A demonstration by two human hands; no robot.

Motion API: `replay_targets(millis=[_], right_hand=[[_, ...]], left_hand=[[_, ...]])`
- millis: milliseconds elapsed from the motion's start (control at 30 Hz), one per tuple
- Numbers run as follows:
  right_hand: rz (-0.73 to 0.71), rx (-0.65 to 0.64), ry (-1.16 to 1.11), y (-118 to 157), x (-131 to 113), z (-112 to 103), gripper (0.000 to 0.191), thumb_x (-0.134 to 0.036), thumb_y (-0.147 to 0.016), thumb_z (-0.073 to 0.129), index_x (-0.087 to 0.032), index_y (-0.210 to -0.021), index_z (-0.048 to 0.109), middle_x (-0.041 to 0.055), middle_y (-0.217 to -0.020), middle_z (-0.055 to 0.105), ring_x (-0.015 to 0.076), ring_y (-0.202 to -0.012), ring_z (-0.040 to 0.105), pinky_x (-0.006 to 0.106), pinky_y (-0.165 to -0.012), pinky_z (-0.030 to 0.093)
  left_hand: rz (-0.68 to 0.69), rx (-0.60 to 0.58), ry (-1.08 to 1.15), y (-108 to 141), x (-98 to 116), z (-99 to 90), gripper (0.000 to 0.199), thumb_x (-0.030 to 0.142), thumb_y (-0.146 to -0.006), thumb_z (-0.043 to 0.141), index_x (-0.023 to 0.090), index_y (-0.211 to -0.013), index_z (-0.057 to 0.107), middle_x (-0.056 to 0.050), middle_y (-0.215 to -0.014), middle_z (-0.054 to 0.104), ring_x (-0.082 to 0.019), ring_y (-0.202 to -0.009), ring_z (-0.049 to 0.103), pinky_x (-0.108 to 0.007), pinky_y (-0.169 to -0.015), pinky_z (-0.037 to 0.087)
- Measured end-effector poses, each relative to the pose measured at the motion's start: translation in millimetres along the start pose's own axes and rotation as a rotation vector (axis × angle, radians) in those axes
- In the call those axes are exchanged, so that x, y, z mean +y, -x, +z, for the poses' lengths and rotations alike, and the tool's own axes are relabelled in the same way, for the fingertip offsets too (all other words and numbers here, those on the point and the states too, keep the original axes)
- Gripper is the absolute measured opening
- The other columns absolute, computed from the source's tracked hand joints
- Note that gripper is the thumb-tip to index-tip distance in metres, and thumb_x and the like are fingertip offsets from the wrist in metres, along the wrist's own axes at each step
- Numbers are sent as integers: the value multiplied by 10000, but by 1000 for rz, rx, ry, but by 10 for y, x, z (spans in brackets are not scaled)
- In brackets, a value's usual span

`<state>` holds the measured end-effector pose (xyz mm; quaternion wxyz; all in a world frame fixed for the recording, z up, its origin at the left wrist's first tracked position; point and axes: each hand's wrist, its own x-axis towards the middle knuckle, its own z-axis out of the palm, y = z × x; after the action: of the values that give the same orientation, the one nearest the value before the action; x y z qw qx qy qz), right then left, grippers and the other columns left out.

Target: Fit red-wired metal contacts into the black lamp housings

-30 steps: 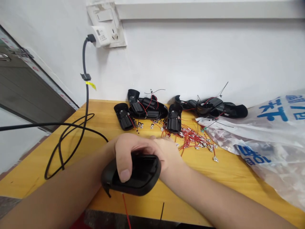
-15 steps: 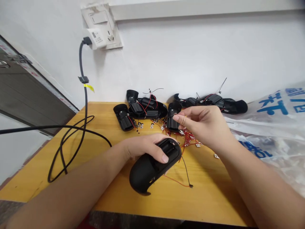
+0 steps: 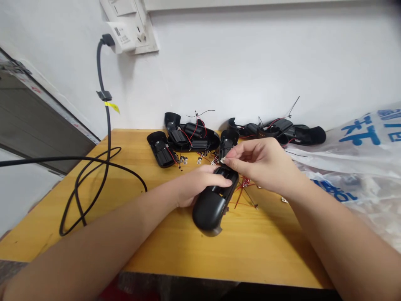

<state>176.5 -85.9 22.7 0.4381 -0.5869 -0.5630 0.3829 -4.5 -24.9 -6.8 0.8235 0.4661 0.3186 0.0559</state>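
A black plastic housing with a battery compartment [image 3: 210, 211] is gripped in my left hand [image 3: 200, 182], the thumb lying across the open compartment. A red wire and a dark wire trail from its right side. At the housing's far end my right hand [image 3: 261, 163] pinches a small shiny metal piece, probably a battery contact [image 3: 222, 160], between thumb and forefinger. Whether that piece touches the housing I cannot tell. Just beyond my hands stands another black housing [image 3: 228, 140], and small metal contacts with red wires [image 3: 246, 182] lie partly hidden behind my right hand.
Several black housings with wires [image 3: 191, 136] lie along the wall, more [image 3: 282, 131] at the back right. A plastic bag [image 3: 354, 154] covers the table's right side. A black cable [image 3: 108, 125] runs from a plug [image 3: 120, 37] and loops over the wooden table [image 3: 175, 251] at left.
My left hand has moved the housing away from me and to the right, turning it more upright in view. My right hand has come down to its far end with the metal piece.
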Motion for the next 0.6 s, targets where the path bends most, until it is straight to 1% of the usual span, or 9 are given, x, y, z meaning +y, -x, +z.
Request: replay_targets(millis=[100,167,267,333,367,467,500,600], right_hand=[[-42,41,59,2,-12,-46,97,-197,-796,769,-130,-834,710,28,-711,700,78,-506,550,186,-432,433],[-84,44,64,7,-13,-53,125,-176,-795,761,-130,-886,688,38,-771,717,80,-534,571,193,-461,454],[-129,1,41,12,3,-33,260,-164,-820,733,-132,-1068,664,34,-801,727,92,-575,595,205,-507,485],[-139,-19,56,13,12,-17,292,-175,-841,714,-131,-1127,675,32,-795,731,101,-581,605,217,-522,500],[-134,-24,73,13,12,-13,262,-184,-847,709,-130,-1103,699,37,-800,735,104,-580,610,222,-524,506],[-102,-29,138,15,-3,-16,105,-196,-838,705,-131,-897,762,48,-790,749,98,-548,605,222,-509,502],[-93,-31,152,16,-12,-19,94,-193,-831,704,-132,-857,771,45,-768,749,96,-533,600,219,-500,496],[-78,-20,168,23,-35,-22,107,-192,-823,703,-141,-836,796,31,-698,739,100,-508,601,215,-484,482]], left_hand=[[58,81,-11,1,5,57,289,223,-686,793,168,-886,592,-13,-713,618,-155,-639,615,-299,-596,536],[67,104,-27,5,6,85,266,216,-686,786,170,-861,590,-5,-708,605,-148,-645,600,-296,-610,522],[76,105,-28,7,-3,99,270,232,-689,785,172,-865,589,0,-718,595,-150,-656,592,-308,-630,509],[91,120,-29,3,-11,96,268,231,-694,772,173,-882,589,-2,-731,594,-155,-670,594,-313,-637,499],[96,129,-32,0,-15,94,264,227,-696,763,173,-886,588,-2,-733,592,-157,-676,594,-312,-639,492],[98,141,-38,-7,-20,92,257,219,-700,752,175,-891,587,2,-732,588,-157,-681,590,-311,-646,476],[99,140,-43,-8,-19,94,258,218,-699,752,174,-897,592,1,-738,591,-156,-687,590,-311,-652,473],[113,163,-54,-10,-14,102,257,215,-697,743,163,-914,616,-8,-767,604,-153,-712,591,-310,-673,467]])
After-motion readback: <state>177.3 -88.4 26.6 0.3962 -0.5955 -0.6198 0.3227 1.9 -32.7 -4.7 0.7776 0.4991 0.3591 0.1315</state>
